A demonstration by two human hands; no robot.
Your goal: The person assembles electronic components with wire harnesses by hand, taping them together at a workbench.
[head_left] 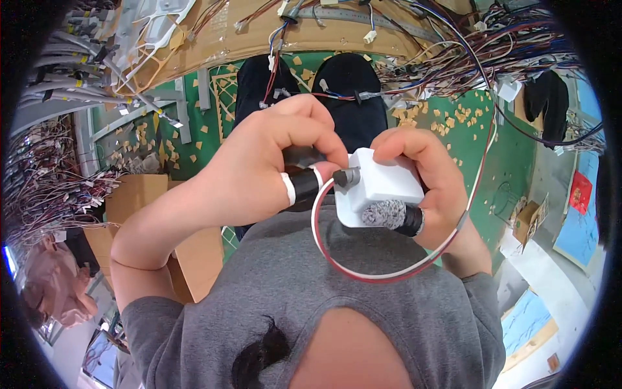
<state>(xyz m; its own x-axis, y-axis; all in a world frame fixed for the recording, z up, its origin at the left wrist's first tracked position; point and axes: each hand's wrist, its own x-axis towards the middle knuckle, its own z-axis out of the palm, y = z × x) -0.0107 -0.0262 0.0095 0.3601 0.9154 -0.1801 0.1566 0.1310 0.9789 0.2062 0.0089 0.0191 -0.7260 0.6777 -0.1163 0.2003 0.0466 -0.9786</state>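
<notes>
A white plastic box [393, 178] with rounded corners and a flat flange is held up in front of my chest. My right hand [431, 175] grips it from the right, fingers on its top edge and a thumb in a grey speckled cover and black tape against its lower side. My left hand [291, 152] pinches at the box's left edge, its thumb wrapped in black and white tape. Beside those fingertips a dark grommet [346, 177] sticks out of the box. From it a red and white wire cable [382, 277] loops down and up to the right. What lies between the left fingertips is partly hidden.
A cardboard-covered bench [259, 29] lies ahead, with a metal ruler [363, 14] and loose wires. Wire bundles [518, 48] pile up at right; grey cables [71, 65] and more harnesses hang at left. Cardboard scraps [453, 123] litter the green floor. A cardboard box [194, 253] stands at left.
</notes>
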